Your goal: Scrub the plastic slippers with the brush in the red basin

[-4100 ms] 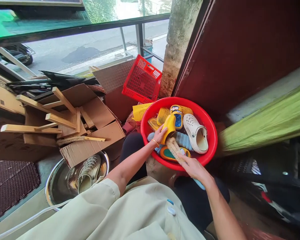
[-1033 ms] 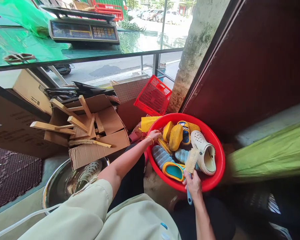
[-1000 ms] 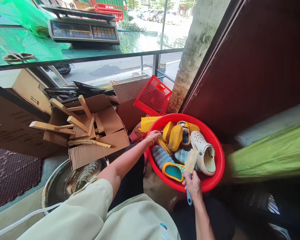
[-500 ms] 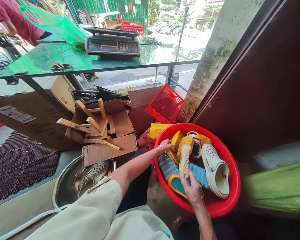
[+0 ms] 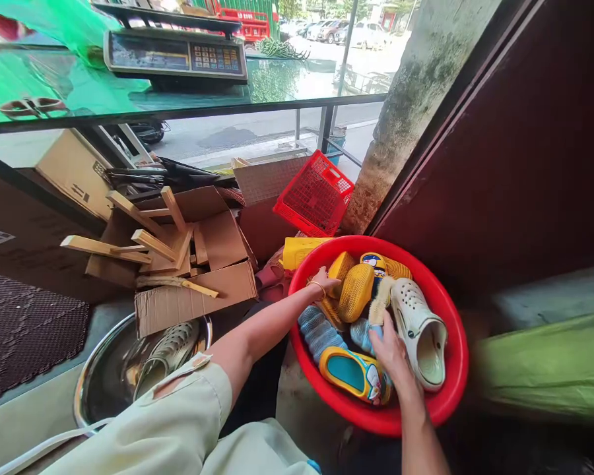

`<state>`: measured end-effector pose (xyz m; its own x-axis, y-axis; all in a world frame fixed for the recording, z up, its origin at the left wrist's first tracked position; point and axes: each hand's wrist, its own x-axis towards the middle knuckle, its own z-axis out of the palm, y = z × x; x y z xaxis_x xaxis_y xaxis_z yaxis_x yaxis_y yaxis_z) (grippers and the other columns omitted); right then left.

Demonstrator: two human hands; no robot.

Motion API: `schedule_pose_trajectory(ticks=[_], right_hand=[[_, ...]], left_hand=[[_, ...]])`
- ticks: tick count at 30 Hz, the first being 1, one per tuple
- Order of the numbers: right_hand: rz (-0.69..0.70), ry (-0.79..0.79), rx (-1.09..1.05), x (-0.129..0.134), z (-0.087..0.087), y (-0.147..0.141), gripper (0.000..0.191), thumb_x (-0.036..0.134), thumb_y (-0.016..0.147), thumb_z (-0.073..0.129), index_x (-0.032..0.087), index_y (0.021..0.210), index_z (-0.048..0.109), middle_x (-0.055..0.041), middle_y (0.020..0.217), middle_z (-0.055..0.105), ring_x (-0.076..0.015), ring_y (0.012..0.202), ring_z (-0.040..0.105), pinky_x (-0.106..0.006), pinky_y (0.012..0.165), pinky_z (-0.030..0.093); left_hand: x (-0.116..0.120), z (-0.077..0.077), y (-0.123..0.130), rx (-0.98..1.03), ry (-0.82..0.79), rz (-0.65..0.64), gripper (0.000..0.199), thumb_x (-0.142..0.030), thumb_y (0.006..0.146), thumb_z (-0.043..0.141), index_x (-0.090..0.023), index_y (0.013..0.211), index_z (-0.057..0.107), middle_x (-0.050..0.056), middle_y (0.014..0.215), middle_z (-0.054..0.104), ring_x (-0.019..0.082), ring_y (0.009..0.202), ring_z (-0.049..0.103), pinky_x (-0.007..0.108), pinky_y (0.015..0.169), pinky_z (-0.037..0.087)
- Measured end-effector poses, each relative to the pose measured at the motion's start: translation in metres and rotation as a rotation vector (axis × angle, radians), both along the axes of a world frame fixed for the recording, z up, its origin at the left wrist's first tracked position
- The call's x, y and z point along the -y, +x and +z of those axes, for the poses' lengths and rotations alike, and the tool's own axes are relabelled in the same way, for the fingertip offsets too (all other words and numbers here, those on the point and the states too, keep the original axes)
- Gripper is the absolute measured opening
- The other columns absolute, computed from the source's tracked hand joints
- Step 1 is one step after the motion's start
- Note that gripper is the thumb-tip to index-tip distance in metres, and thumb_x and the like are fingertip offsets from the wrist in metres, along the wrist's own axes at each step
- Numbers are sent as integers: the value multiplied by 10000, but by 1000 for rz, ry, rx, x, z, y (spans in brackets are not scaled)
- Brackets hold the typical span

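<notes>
Dark red wall panel [image 5: 515,132] fills the upper right of the frame. Glass-topped bench [image 5: 178,102] spans the upper left, carrying an electronic scale [image 5: 175,58]. Below it, centre left, a pile of cardboard boxes [image 5: 188,264] with loose wooden slats [image 5: 129,241] lying on top. Red plastic basin [image 5: 450,396] sits at lower centre-right, holding a heap of footwear. Steel bowl [image 5: 99,389] at lower left holds a pale clog [image 5: 171,349]. Red mesh basket [image 5: 314,194], tilted, stands just behind the basin at centre frame. Green cloth [image 5: 549,369], blurred, at the lower right edge. Inside the basin: white clog [image 5: 420,326] on the right side, sole-down and open toward the lower right; teal-and-yellow slipper [image 5: 351,375] against the near wall; blue ribbed slipper [image 5: 319,330] on the left side, sole up; yellow slipper [image 5: 356,290] at the basin's middle, textured sole facing up. Left hand [image 5: 324,280], gold bangle at the wrist, reaches in over the basin's left rim and grips the near edge of the yellow slipper, fingers curled on it. Right hand [image 5: 393,349] is clenched around the handle of a scrub brush [image 5: 381,300]; the handle is mostly hidden by the fingers. Bristle head points to the upper part of the frame and lies between the yellow slipper and the white clog, apparently touching the yellow slipper's edge, though blur makes contact uncertain.
</notes>
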<state>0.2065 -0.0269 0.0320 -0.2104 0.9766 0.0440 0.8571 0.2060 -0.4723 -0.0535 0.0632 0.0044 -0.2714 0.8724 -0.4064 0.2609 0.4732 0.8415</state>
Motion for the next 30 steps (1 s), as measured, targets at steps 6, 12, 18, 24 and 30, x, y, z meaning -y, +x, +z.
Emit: schedule_pose_trajectory(ticks=[6, 12, 18, 24, 30], right_hand=[[118, -3, 23, 9, -10, -18, 695, 330, 952, 408, 74, 1596, 352, -225, 1236, 732, -316, 1042, 744, -438, 884, 585], [100, 19, -52, 7, 1, -17, 671, 329, 945, 433, 135, 1585, 392, -191, 1278, 723, -294, 1039, 743, -408, 879, 577], [-246, -63, -281, -3, 17, -24, 775, 458, 920, 512, 112, 1600, 375, -186, 1119, 758, -284, 792, 746, -402, 719, 579], [-432, -238, -929, -14, 28, -37, 997, 665, 828, 657, 164, 1615, 309, -159, 1180, 735, -254, 798, 733, -336, 594, 574], [-459, -225, -1301, -20, 17, -32, 777, 679, 792, 711, 238, 1415, 567, -94, 1369, 664, -255, 1141, 674, -367, 901, 577]], left_hand=[[6, 11, 10, -46, 18, -23, 718, -273, 750, 786, -143, 1412, 541, 131, 1223, 712, 284, 1079, 687, 365, 944, 520], [26, 39, 3, -190, 226, -159, 768, -345, 813, 699, -229, 1526, 439, 75, 1157, 700, 268, 1043, 676, 376, 963, 500], [54, 53, 2, -182, 463, -276, 794, -344, 817, 650, -218, 1550, 371, 43, 1052, 663, 219, 896, 638, 353, 882, 496], [91, 57, 18, -100, 734, -399, 763, -376, 875, 613, -178, 1556, 330, 39, 989, 659, 164, 784, 599, 308, 797, 510], [119, 44, 46, -111, 813, -630, 707, -359, 904, 607, -166, 1545, 381, 113, 1142, 673, 195, 911, 674, 324, 837, 563]])
